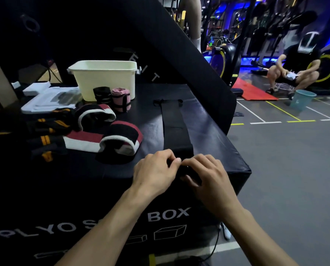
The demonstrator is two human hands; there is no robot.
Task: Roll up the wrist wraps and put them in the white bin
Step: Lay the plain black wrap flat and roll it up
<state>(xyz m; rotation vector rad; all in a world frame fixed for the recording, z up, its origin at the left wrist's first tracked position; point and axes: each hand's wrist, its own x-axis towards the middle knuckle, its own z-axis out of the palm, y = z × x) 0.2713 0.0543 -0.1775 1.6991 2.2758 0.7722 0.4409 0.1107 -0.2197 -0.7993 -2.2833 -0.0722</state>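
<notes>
A long black wrist wrap [174,127] lies flat on the black plyo box [214,135], running away from me toward its thumb loop. At its near end my left hand [156,172] and my right hand [208,175] both pinch the wrap's rolled-over edge. The white bin [104,78] stands at the back of the box. Two rolled wraps, one black [102,95] and one pink [121,99], stand upright in front of the bin. Loose red, white and black wraps [110,139] and black and orange wraps [45,131] lie at the left.
White packaging [45,98] lies left of the bin. A large black padded panel [179,45] leans behind the box. On the gym floor at the right, a person squats by a teal bucket [301,99] and exercise bikes.
</notes>
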